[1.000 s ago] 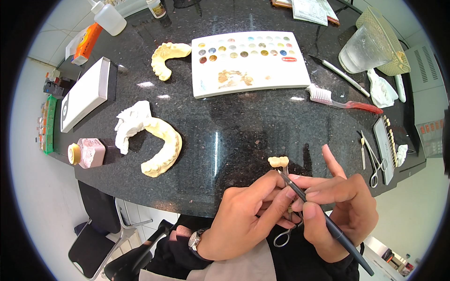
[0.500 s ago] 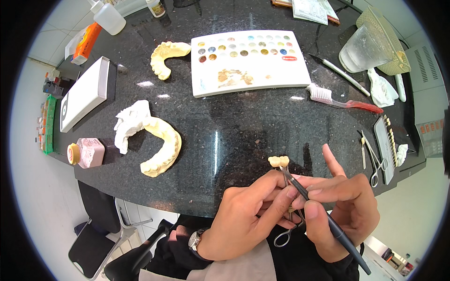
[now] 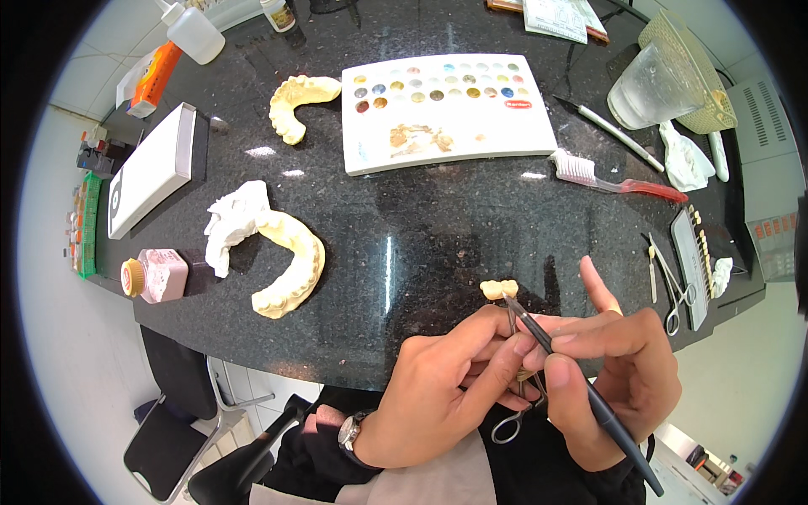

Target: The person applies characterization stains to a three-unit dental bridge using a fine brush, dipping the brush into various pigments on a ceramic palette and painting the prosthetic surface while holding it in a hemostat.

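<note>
My left hand (image 3: 438, 391) is closed on steel forceps (image 3: 506, 429), whose jaws carry a small tooth-coloured dental piece (image 3: 493, 288) with several rounded units, just above the fingers. My right hand (image 3: 625, 383) grips a slim dark brush (image 3: 609, 421) slantwise, little finger raised. The brush tip touches or lies very near the lower edge of the dental piece; I cannot tell which. My right fingertips rest against my left fingers, which hide much of the forceps.
On the dark counter are a white palette (image 3: 446, 118), plaster jaw models (image 3: 286, 286), a pink powder jar (image 3: 164, 276), a white box (image 3: 151, 168), a toothbrush (image 3: 631, 187), a water cup (image 3: 648, 84), scissor-like instruments (image 3: 673, 303) and a shade guide (image 3: 695, 269).
My right hand and the brush have shifted slightly up, bringing the tip closer to the dental piece's lower edge. My left hand stays in place.
</note>
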Action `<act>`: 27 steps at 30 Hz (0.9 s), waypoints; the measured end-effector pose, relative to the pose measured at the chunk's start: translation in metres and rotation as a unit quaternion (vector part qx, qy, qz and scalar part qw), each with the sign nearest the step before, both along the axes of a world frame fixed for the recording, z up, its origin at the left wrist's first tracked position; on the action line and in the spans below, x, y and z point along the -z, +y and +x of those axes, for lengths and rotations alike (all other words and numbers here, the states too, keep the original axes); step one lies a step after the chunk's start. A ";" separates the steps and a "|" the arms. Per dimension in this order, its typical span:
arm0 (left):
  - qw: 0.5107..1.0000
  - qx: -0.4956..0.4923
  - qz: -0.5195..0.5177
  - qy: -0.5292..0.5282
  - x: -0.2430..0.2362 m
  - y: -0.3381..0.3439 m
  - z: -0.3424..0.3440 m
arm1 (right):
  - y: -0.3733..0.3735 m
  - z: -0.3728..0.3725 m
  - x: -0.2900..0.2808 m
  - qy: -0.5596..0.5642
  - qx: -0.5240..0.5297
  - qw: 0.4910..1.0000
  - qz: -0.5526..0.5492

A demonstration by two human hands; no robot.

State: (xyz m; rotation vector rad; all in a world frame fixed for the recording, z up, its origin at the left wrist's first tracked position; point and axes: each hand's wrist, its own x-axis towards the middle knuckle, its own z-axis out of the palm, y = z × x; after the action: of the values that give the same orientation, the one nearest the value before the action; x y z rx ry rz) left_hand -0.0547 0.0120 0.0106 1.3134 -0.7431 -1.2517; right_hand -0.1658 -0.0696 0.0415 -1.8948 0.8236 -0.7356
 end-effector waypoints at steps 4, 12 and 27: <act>1.000 0.000 -0.004 -0.018 0.000 0.002 0.000 | -0.001 -0.004 0.000 0.010 -0.034 0.999 -0.013; 1.000 -0.002 -0.006 -0.005 0.000 0.000 0.000 | 0.002 0.001 -0.003 0.001 0.014 1.000 0.014; 0.998 -0.006 -0.031 -0.047 0.003 0.002 0.000 | -0.001 -0.003 0.003 -0.001 -0.043 0.998 -0.036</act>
State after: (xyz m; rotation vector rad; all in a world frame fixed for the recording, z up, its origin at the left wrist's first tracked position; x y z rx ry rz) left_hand -0.0543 0.0142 0.0074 1.3302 -0.8326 -1.1553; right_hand -0.1687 -0.0704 0.0385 -1.9806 0.7184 -0.7224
